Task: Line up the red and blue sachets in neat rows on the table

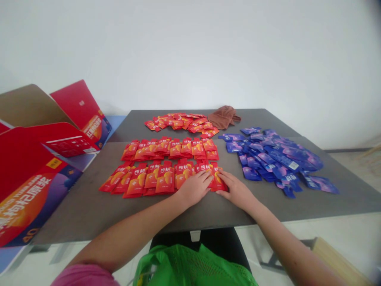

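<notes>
Several red-orange pouches lie in rows on the dark grey table (89,206). The nearest row of red pouches (154,178) runs across the front. My left hand (195,187) lies flat, fingers stretched out, on the right end of that row. My right hand (235,190) rests beside it with fingers extended, touching the last red pouch (217,179). A second row of red pouches (172,149) lies behind, and a loose pile of red pouches (181,122) lies at the far side.
A heap of blue pouches (276,159) covers the table's right part. A brown cloth (223,116) sits at the back. Red printed cartons (32,171) stand open at the left. A green bag (190,266) lies in my lap.
</notes>
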